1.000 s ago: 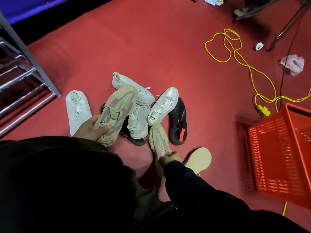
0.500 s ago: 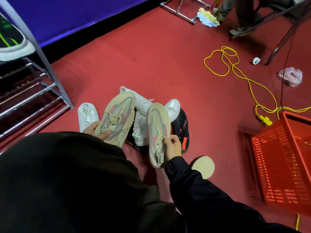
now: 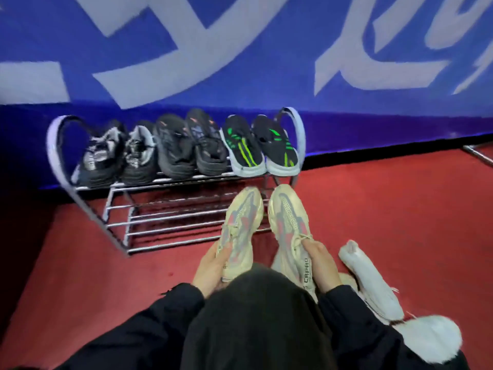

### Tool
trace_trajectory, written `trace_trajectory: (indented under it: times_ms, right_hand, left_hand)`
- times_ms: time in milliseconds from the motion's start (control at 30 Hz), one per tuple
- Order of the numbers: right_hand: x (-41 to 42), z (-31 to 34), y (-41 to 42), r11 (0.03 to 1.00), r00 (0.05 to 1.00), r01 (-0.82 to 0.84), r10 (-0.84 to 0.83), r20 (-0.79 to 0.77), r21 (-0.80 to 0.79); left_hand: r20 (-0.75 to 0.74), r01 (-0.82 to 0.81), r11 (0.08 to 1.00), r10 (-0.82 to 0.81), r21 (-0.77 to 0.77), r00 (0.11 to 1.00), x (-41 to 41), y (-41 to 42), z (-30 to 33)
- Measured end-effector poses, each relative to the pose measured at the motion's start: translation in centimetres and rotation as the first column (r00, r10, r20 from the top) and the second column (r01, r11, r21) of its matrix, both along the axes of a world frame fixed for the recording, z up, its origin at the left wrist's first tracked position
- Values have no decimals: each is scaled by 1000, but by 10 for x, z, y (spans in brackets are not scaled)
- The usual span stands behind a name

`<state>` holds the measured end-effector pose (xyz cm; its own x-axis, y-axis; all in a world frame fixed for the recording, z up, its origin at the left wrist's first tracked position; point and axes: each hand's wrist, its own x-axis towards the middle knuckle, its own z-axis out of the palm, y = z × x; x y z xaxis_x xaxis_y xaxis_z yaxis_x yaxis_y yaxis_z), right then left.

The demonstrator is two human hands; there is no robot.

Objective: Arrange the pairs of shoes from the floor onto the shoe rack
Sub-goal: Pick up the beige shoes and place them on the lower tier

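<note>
My left hand (image 3: 210,268) grips the heel of one beige sneaker (image 3: 241,228) with grey and pink panels. My right hand (image 3: 321,265) holds its match (image 3: 289,222) by the heel and laces. Both shoes point toes forward, side by side, in front of the right end of the metal shoe rack (image 3: 149,225). The rack's top shelf carries three pairs: grey-black shoes (image 3: 117,153) at the left, black shoes (image 3: 192,145) in the middle, black shoes with green stripes (image 3: 261,148) at the right. The lower bars are bare.
White shoes (image 3: 370,279) lie on the red carpet (image 3: 386,209) by my right arm. A blue banner wall (image 3: 240,49) with white lettering stands behind the rack. A metal bar (image 3: 480,156) shows at the far right edge.
The view has swung from the shoe pile to the rack. Both hands have lifted the beige pair off the floor and carried it up to the rack's right end.
</note>
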<state>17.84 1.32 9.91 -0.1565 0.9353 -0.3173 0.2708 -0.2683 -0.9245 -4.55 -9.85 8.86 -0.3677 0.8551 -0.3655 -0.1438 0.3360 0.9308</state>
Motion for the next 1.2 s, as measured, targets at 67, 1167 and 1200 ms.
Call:
trace_trajectory:
  times_ms: [67, 1167, 1200]
  right_hand:
    - [-35, -6, 8, 992, 994, -113, 113, 1, -57]
    - [-336, -59, 24, 886, 886, -457, 446, -124, -79]
    - [-343, -55, 24, 900, 902, -431, 429, -50, -62]
  left_hand:
    - [154, -138, 990, 137, -3, 979, -29, -13, -2]
    - [-971, -404, 915, 81, -17, 224, -275, 13, -61]
    - [-974, -397, 918, 65, -27, 218, -275, 13, -64]
